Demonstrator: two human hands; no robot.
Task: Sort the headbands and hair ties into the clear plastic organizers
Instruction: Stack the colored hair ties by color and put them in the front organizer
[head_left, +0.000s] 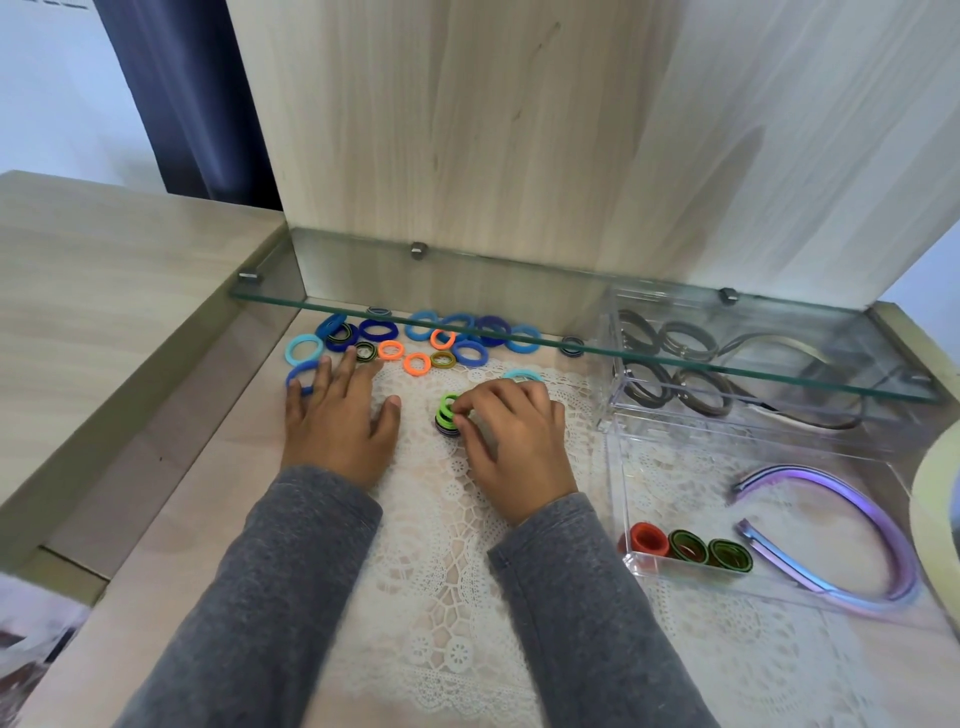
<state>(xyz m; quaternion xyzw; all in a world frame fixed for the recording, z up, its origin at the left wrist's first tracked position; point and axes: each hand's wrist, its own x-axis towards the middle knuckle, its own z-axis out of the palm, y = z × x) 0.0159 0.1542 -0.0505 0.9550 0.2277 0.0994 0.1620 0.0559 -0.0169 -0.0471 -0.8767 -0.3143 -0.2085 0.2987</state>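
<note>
Left hand (337, 421) is lying flat, palm down, fingers spread wide and holding nothing, with the fingertips touching a blue tie (301, 373) at the mat (447, 545) edge. Right hand (514, 436) is arching over a small tie stack (445, 423) mid-mat, with curled fingers pinching the green tie (448, 401) on top. Both forearms are reaching straight in across the desk (182, 519). Loose ties (467, 332) are sitting under the glass shelf (519, 331), behind the hands. Near organizer (621, 467), right of the hands, is holding three tie rolls (685, 545) and purple headbands (883, 519). Far organizer (610, 395) is holding grey headbands (696, 387).
</note>
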